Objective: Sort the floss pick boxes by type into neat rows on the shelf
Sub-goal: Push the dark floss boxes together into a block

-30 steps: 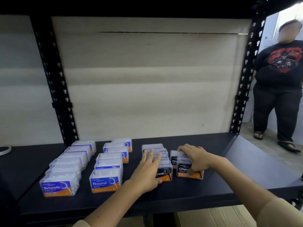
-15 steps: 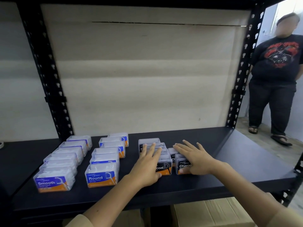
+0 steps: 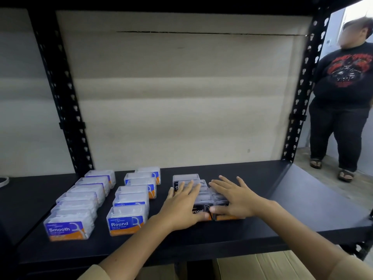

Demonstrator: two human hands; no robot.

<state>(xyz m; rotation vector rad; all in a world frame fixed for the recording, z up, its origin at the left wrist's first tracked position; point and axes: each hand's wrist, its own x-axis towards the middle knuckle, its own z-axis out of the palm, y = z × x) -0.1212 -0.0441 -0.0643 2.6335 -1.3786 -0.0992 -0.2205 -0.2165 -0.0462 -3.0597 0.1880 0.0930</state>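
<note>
On the black shelf [image 3: 282, 201] stand clear floss pick boxes in rows running front to back. A row of blue "Smooth" boxes [image 3: 66, 227] is at the left, a row of blue "Round" boxes [image 3: 127, 220] beside it, and black "Charcoal" boxes [image 3: 201, 209] in two short rows further right. My left hand [image 3: 181, 205] lies flat with straight fingers on the left Charcoal row. My right hand [image 3: 232, 197] lies flat on the right Charcoal row, its thumb along the front box. The hands hide most of those boxes.
Black perforated uprights [image 3: 60, 93] stand at the shelf's back corners before a pale back panel. A person [image 3: 343, 102] stands on the floor to the right. Cardboard boxes [image 3: 262, 265] sit under the shelf. Bare shelf surface lies right of the Charcoal boxes.
My right hand has gone from gripping the front right Charcoal box to lying flat on it, and that box now sits against the left Charcoal row. My left hand stayed flat.
</note>
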